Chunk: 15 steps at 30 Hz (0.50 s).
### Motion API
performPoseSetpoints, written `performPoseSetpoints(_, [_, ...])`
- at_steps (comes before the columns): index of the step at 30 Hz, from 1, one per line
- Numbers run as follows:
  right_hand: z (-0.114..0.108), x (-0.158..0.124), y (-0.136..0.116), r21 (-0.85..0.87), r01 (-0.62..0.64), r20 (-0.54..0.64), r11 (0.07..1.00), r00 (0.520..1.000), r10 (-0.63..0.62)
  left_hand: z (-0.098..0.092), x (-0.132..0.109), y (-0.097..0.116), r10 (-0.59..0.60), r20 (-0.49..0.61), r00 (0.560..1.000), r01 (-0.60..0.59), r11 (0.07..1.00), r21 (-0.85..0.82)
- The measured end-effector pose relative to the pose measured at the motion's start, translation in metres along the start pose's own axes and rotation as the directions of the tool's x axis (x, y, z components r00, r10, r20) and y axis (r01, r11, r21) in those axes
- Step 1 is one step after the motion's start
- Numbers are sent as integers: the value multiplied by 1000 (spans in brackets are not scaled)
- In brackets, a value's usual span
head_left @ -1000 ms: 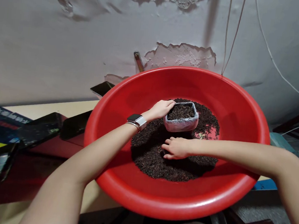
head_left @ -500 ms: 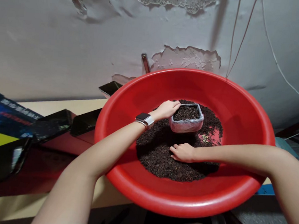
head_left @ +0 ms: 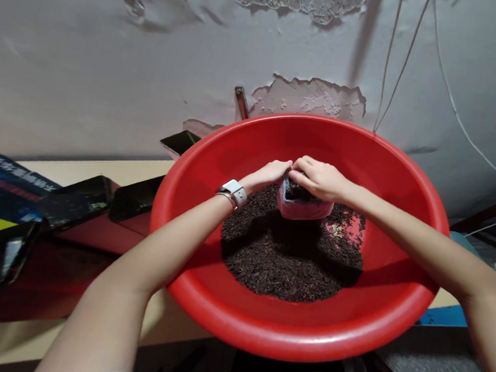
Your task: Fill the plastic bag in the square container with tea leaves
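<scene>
A large red plastic basin [head_left: 290, 343] holds a layer of dark, dried shreds [head_left: 283, 276] that look like loose tea leaves. Above them is a small rectangular box [head_left: 304, 210] with a clear plastic liner, tilted slightly and partly filled with the same leaves. My left hand [head_left: 275, 172], a watch on its wrist, pinches the box's left back corner and liner. Over the box's mouth, my right hand [head_left: 320, 178] bends its fingers down at that corner, close to the left fingertips. Whatever its fingers grasp is hidden, and the hand covers much of the box's contents.
Open dark-and-red cartons [head_left: 85, 206] lie on the pale tabletop [head_left: 97, 167] left of the basin. Behind stands a wall [head_left: 87, 79] with peeling plaster and hanging cords [head_left: 385, 76]. A pale patch of the basin's bottom [head_left: 350, 230] shows through the leaves at right.
My right hand has risen from the leaves in the basin to the top of the box. My left hand still holds the box, its wrist turned somewhat.
</scene>
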State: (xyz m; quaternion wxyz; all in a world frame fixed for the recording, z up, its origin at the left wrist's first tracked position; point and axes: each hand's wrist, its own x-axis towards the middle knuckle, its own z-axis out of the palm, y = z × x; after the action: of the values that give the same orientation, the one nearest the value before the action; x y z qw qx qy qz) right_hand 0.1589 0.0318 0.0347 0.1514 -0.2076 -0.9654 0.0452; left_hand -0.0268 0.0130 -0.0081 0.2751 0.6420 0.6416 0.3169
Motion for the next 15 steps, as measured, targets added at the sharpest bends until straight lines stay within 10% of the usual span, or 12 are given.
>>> performPoseSetpoints(8, [-35, 8, 41, 364, -128, -380, 923, 884, 272, -1, -2, 12, -45, -100, 994, 54, 995, 85])
performPoseSetpoints(15, [-30, 4, 85, 395, -326, -260, 859, 857, 445, 14, -16, 31, 147, -65, 987, -120, 943, 309])
